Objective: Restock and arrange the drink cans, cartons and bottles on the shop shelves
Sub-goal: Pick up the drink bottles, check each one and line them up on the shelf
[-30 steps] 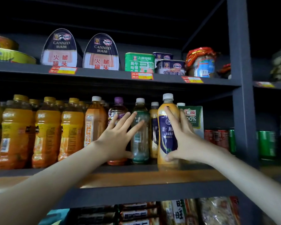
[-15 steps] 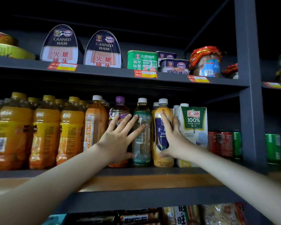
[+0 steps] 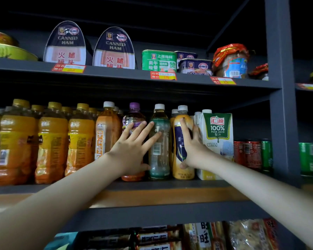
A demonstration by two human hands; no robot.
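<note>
My right hand (image 3: 192,145) grips a yellow bottle with a dark blue label (image 3: 179,141), standing on the middle shelf (image 3: 170,184) between a green tea bottle (image 3: 159,152) and a pear juice carton (image 3: 218,134). My left hand (image 3: 134,147) lies flat with fingers spread against the purple-capped bottle (image 3: 134,114) and the green tea bottle. Orange juice bottles (image 3: 51,141) fill the shelf's left part, with a brown tea bottle (image 3: 105,134) beside them.
Red cans (image 3: 247,154) and green cans (image 3: 266,156) stand right of the carton, by the dark upright post (image 3: 282,105). Canned ham tins (image 3: 114,49) and a green tin (image 3: 158,60) sit on the upper shelf. Snack packs (image 3: 206,235) lie below.
My right hand has pushed the yellow bottle back from the shelf's front edge into the row next to the green tea bottle. My left hand has stayed flat on the bottles.
</note>
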